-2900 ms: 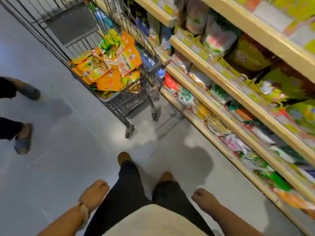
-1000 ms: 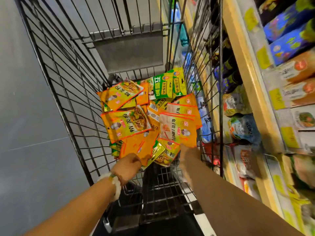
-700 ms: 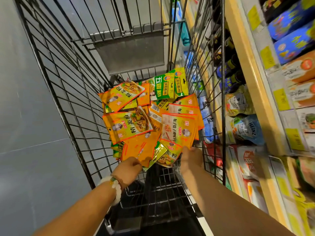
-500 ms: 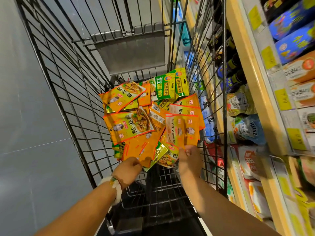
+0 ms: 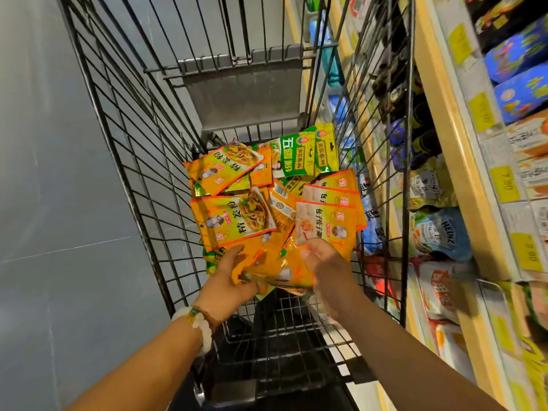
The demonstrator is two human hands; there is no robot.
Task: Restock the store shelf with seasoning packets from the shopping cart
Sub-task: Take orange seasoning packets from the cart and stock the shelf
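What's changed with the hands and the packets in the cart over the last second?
The right hand has lifted an orange packet off the pile and pinches it. The left hand has moved in to hold the orange packets beneath. The green packets and shopping cart stayed put.

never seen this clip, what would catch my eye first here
A bright heap of orange and green seasoning packets lies in the wire shopping cart. At its near edge the left hand and right hand grip orange packets. The stocked store shelf runs along the right.
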